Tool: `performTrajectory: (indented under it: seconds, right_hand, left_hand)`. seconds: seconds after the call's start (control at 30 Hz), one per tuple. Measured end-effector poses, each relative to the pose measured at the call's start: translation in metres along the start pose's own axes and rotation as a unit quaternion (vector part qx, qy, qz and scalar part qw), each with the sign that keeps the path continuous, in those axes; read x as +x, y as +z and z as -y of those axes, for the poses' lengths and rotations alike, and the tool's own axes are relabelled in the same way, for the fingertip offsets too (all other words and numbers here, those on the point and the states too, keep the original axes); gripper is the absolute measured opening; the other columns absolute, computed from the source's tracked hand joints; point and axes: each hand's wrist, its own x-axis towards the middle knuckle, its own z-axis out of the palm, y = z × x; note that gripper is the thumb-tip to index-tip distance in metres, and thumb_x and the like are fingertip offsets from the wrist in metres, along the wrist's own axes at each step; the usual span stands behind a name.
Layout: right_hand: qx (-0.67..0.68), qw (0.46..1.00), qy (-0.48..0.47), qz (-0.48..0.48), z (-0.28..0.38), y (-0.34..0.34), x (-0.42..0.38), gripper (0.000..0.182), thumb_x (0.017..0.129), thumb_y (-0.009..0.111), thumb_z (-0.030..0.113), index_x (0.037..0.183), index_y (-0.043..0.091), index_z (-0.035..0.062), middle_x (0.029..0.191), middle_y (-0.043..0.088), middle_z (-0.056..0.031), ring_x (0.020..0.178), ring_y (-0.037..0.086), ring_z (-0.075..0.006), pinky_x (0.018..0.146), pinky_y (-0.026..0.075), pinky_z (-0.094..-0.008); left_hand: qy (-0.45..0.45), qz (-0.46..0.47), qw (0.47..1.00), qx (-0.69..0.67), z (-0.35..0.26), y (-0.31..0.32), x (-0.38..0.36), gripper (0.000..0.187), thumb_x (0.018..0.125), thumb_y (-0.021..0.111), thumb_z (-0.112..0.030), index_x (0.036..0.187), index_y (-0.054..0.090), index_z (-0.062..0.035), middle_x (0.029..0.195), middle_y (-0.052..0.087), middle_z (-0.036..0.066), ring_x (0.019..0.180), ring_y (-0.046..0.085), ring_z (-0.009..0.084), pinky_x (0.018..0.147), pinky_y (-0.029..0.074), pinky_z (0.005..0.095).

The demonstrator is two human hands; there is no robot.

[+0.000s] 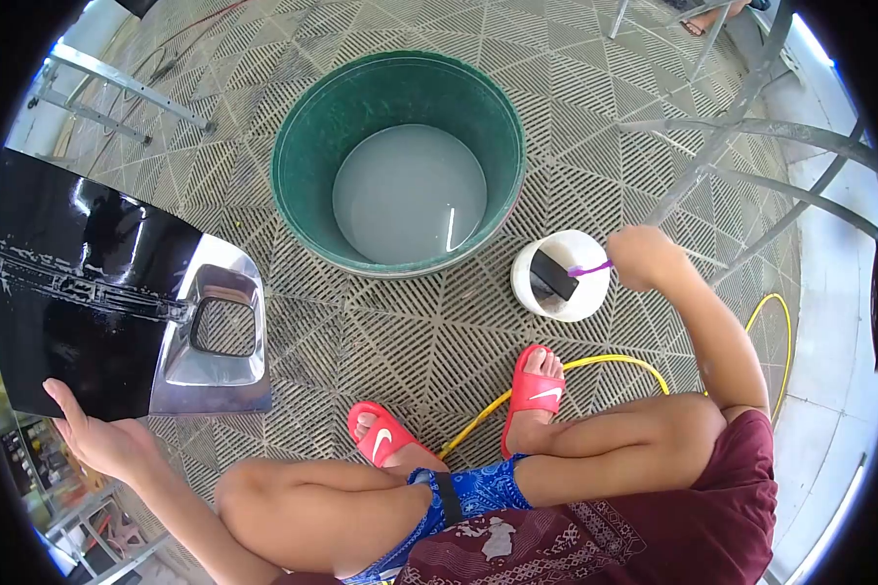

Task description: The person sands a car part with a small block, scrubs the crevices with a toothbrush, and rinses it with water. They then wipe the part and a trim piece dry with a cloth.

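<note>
My left hand [102, 434] is under the lower edge of a glossy black and chrome panel [78, 283], its thumb against the black face and its fingers hidden behind. The panel has a rounded rectangular opening in its chrome end and whitish streaks across the black part. My right hand [644, 258] is closed round a purple handle [595, 268], whose tip reaches into a small white bucket [587, 302]. Inside that bucket a black block [553, 277] leans against the wall.
A large green tub [298, 210] of cloudy grey water stands ahead on the patterned floor mat. Metal stand legs [722, 146] rise at the right, and a metal frame [127, 88] at the upper left. A yellow hose [605, 359] runs by my feet. Another person's foot [698, 23] shows at the top right.
</note>
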Motion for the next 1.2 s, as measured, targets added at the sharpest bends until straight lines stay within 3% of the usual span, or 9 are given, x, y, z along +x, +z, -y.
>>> performTrajectory:
  seconds: [0.27, 0.33, 0.47, 0.67, 0.77, 0.83, 0.93, 1.0, 1.2]
  right_hand:
    - [-0.036, 0.990, 0.043, -0.128, 0.027, -0.017, 0.009, 0.026, 0.086, 0.073, 0.014, 0.108, 0.074, 0.0010, 0.106, 0.073, -0.0195, 0.099, 0.073, -0.0362, 0.085, 0.060, -0.0454]
    - [0.092, 0.927, -0.024, -0.363, 0.042, -0.072, -0.009, 0.026, 0.092, 0.070, 0.018, 0.113, 0.071, 0.0026, 0.103, 0.071, -0.0180, 0.098, 0.071, -0.0373, 0.083, 0.059, -0.0472]
    - [0.211, 0.819, -0.257, -0.467, 0.093, -0.156, 0.030, 0.025, 0.097, 0.066, 0.020, 0.114, 0.069, 0.0030, 0.106, 0.070, -0.0195, 0.099, 0.069, -0.0401, 0.085, 0.055, -0.0499]
    - [-0.046, 0.960, -0.232, -0.151, 0.154, -0.170, 0.308, 0.036, 0.094, 0.060, 0.026, 0.106, 0.077, -0.0033, 0.113, 0.074, -0.0271, 0.108, 0.070, -0.0442, 0.100, 0.055, -0.0491]
    - [0.001, 0.990, -0.084, -0.111, 0.152, -0.094, 0.427, 0.048, 0.093, 0.059, 0.022, 0.134, 0.067, -0.0016, 0.146, 0.058, -0.0271, 0.137, 0.056, -0.0374, 0.116, 0.044, -0.0475]
    - [0.022, 0.995, -0.076, -0.054, 0.161, -0.116, 0.354, 0.050, 0.096, 0.055, 0.025, 0.137, 0.065, -0.0007, 0.143, 0.060, -0.0280, 0.139, 0.055, -0.0377, 0.119, 0.041, -0.0472]
    - [0.661, 0.706, -0.041, 0.251, 0.143, -0.121, 0.333, 0.030, 0.097, 0.056, 0.013, 0.114, 0.071, -0.0058, 0.116, 0.073, -0.0245, 0.111, 0.072, -0.0400, 0.100, 0.059, -0.0499]
    - [0.708, 0.568, -0.185, 0.378, 0.128, -0.169, 0.328, 0.026, 0.099, 0.053, 0.012, 0.107, 0.069, -0.0065, 0.107, 0.073, -0.0229, 0.100, 0.075, -0.0356, 0.094, 0.062, -0.0476]
    - [0.698, 0.615, -0.348, 0.117, 0.242, -0.335, 0.137, 0.028, 0.104, 0.057, 0.015, 0.117, 0.067, -0.0083, 0.117, 0.072, -0.0226, 0.108, 0.073, -0.0305, 0.099, 0.060, -0.0436]
  left_hand:
    - [-0.026, 0.002, 1.000, -0.001, 0.007, -0.010, 0.008, 0.057, 0.097, 0.078, -0.030, 0.137, 0.059, 0.0057, 0.134, 0.065, 0.014, 0.114, 0.067, 0.0242, 0.101, 0.056, 0.0373]
    - [-0.049, 0.019, 0.998, -0.033, 0.007, -0.002, 0.003, 0.047, 0.099, 0.076, -0.028, 0.130, 0.063, 0.0035, 0.125, 0.068, 0.012, 0.108, 0.066, 0.0195, 0.095, 0.057, 0.0336]
    - [-0.056, 0.012, 0.998, -0.014, 0.009, 0.024, -0.004, 0.042, 0.098, 0.077, -0.030, 0.120, 0.065, 0.0032, 0.111, 0.070, 0.007, 0.098, 0.063, 0.0139, 0.091, 0.052, 0.0311]
    - [0.010, 0.193, 0.976, 0.102, 0.061, 0.029, 0.020, 0.032, 0.104, 0.068, -0.028, 0.110, 0.067, 0.0033, 0.097, 0.071, 0.006, 0.088, 0.058, 0.0121, 0.082, 0.050, 0.0309]
    - [0.045, 0.248, 0.962, 0.104, 0.085, 0.030, 0.022, 0.034, 0.103, 0.069, -0.023, 0.119, 0.066, 0.0071, 0.107, 0.075, 0.013, 0.097, 0.065, 0.0158, 0.090, 0.053, 0.0336]
    - [-0.015, 0.318, 0.943, 0.096, 0.089, 0.023, 0.026, 0.034, 0.105, 0.066, -0.021, 0.126, 0.065, 0.0058, 0.113, 0.074, 0.010, 0.101, 0.064, 0.0132, 0.093, 0.052, 0.0315]
    - [-0.048, 0.364, 0.927, 0.082, 0.111, 0.020, 0.034, 0.033, 0.105, 0.066, -0.020, 0.123, 0.064, 0.0066, 0.106, 0.075, 0.010, 0.096, 0.064, 0.0095, 0.088, 0.053, 0.0284]
    - [-0.046, 0.366, 0.926, 0.076, 0.128, 0.020, 0.038, 0.040, 0.104, 0.067, -0.022, 0.129, 0.062, 0.0087, 0.107, 0.076, 0.012, 0.094, 0.066, 0.0118, 0.087, 0.054, 0.0297]
    - [-0.031, 0.389, 0.910, 0.144, 0.172, 0.036, 0.047, 0.052, 0.103, 0.070, -0.025, 0.135, 0.056, 0.0135, 0.103, 0.077, 0.017, 0.089, 0.069, 0.0156, 0.083, 0.055, 0.0331]
